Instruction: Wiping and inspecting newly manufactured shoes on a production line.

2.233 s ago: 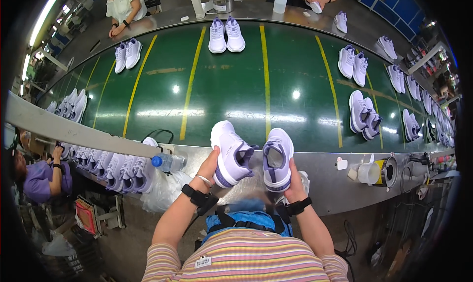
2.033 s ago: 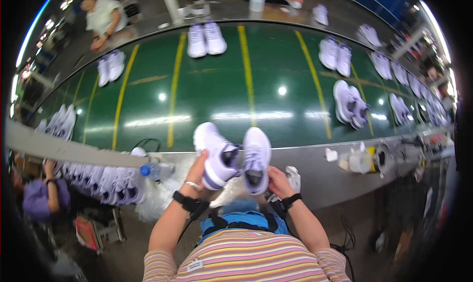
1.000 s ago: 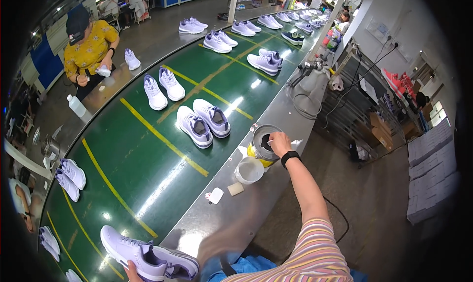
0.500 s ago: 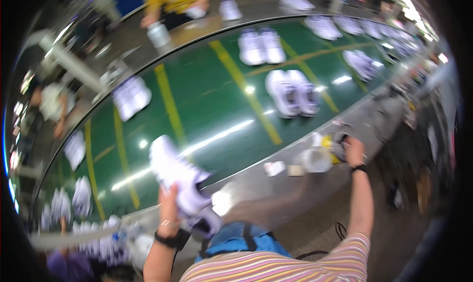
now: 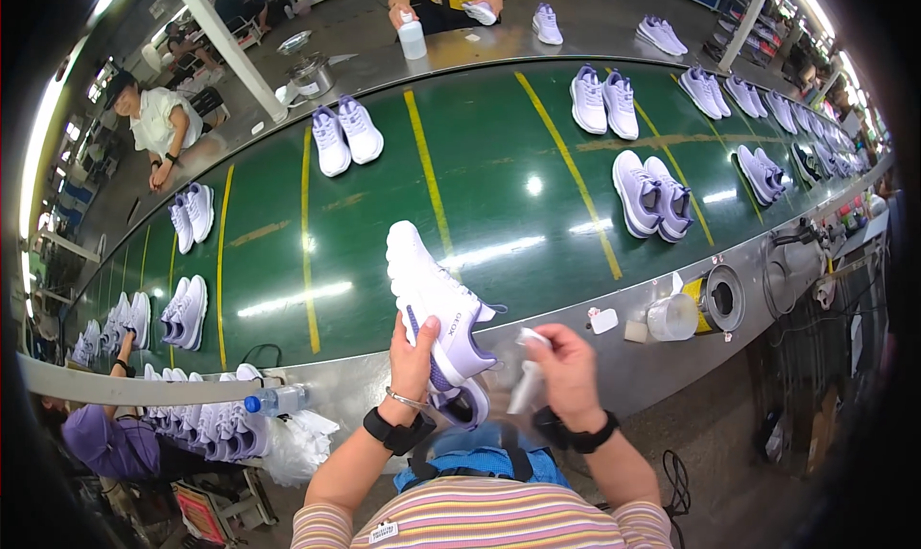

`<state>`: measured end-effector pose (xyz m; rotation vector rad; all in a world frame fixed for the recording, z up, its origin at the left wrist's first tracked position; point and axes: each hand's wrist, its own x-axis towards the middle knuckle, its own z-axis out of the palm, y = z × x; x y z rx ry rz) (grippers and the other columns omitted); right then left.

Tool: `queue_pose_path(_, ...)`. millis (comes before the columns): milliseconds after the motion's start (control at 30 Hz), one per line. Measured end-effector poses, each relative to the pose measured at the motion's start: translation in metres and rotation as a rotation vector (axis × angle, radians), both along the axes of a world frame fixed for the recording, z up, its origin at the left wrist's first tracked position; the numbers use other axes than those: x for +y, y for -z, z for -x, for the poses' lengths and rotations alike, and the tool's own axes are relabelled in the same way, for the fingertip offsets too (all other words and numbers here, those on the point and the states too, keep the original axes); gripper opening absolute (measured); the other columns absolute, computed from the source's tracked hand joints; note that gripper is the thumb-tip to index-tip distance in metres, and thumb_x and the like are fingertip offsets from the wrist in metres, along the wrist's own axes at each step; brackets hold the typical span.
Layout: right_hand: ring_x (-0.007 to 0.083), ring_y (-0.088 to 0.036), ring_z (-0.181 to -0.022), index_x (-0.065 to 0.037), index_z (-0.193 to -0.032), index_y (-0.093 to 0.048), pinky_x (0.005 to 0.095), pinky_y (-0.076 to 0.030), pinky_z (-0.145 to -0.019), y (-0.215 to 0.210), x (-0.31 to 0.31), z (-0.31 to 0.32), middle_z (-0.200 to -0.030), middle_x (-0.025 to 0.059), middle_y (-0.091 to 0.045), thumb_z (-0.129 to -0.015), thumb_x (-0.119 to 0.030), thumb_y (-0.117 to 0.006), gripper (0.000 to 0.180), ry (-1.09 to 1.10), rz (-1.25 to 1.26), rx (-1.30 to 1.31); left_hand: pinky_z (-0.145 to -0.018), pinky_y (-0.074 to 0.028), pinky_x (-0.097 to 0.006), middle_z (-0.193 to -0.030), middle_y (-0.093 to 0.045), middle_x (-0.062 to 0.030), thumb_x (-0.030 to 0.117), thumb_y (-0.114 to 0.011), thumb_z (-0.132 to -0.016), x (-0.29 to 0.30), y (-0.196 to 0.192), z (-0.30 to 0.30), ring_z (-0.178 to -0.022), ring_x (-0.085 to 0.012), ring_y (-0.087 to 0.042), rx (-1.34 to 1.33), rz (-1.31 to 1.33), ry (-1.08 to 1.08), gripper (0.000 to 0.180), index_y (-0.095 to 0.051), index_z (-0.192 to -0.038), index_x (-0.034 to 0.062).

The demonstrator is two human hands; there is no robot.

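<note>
The left hand (image 5: 414, 346) is wrapped around the side of a white and lilac knit sneaker (image 5: 436, 309), fingers curled on its upper, holding it toe-up over the near steel edge of the green conveyor belt (image 5: 384, 203). A second lilac shoe (image 5: 467, 404) sits just under it — mostly hidden by the first, so how it is held cannot be told. The right hand (image 5: 566, 369) is clenched around a small white tool (image 5: 529, 381), just beside the sneaker's heel; what kind of tool is hard to make out. On the steel ledge to the right stand a white plastic cup (image 5: 672, 317) and a round metal can (image 5: 720, 299) — their contents cannot be seen.
</note>
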<state>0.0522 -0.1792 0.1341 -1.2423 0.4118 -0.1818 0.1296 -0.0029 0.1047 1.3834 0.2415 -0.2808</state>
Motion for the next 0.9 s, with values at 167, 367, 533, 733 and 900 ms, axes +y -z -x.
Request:
queue_pose_path(167, 0.0059, -0.054, -0.073, 0.0, -0.091, -0.058, 0.0198, -0.043, -0.069, 0.008, 0.077, -0.026, -0.082, 0.002, -0.06, -0.083, -0.005, -0.06, 0.01, -0.048, -0.178, -0.009, -0.089, -0.038, -0.033, -0.112, -0.045, -0.0182, 0.028, -0.062, -0.081, 0.038, 0.02, 0.012, -0.103, -0.0245, -0.047, -0.137, -0.219, -0.082, 0.065, -0.032, -0.13, -0.0021)
queue_pose_path(367, 0.006, -0.054, -0.071, -0.001, -0.087, -0.057, 0.0197, -0.044, -0.066, 0.007, 0.115, -0.035, -0.081, 0.0025, -0.06, -0.081, -0.005, -0.061, 0.008, -0.005, -0.336, 0.043, -0.094, -0.03, -0.037, -0.109, -0.036, -0.0184, 0.029, -0.061, -0.08, 0.06, -0.001, 0.023, -0.104, -0.0298, -0.04, -0.301, -0.495, -0.089, 0.074, -0.021, -0.136, -0.0001)
queue_pose_path(533, 0.0075, -0.055, -0.073, -0.001, -0.086, -0.057, 0.0208, -0.044, -0.068, 0.013, 0.13, -0.03, -0.083, 0.0042, -0.061, -0.08, -0.003, -0.061, 0.008, -0.004, -0.395, 0.115, -0.093, -0.031, -0.037, -0.111, -0.036, -0.0183, 0.029, -0.062, -0.08, 0.073, -0.001, 0.028, -0.104, -0.0288, -0.04, -0.332, -0.48, -0.079, 0.076, -0.02, -0.136, 0.0004)
queue_pose_path(733, 0.0072, -0.054, -0.075, -0.002, -0.084, -0.056, 0.0212, -0.043, -0.07, 0.007, 0.144, -0.016, -0.083, 0.0025, -0.06, -0.079, -0.003, -0.062, 0.007, 0.037, -0.424, 0.145, -0.094, -0.032, -0.036, -0.111, -0.035, -0.0175, 0.027, -0.063, -0.079, 0.087, 0.018, 0.034, -0.106, -0.0276, -0.04, -0.229, -0.316, -0.034, 0.075, -0.021, -0.136, 0.0006)
queue_pose_path(900, 0.0069, -0.053, -0.073, -0.003, -0.083, -0.055, 0.0208, -0.043, -0.07, 0.016, 0.149, -0.022, -0.081, 0.001, -0.058, -0.078, -0.002, -0.062, 0.009, 0.104, -0.373, 0.083, -0.094, -0.031, -0.036, -0.111, -0.036, -0.0171, 0.027, -0.064, -0.079, 0.086, 0.011, 0.038, -0.107, -0.0275, -0.04, -0.305, -0.337, -0.07, 0.075, -0.023, -0.136, 0.0008)
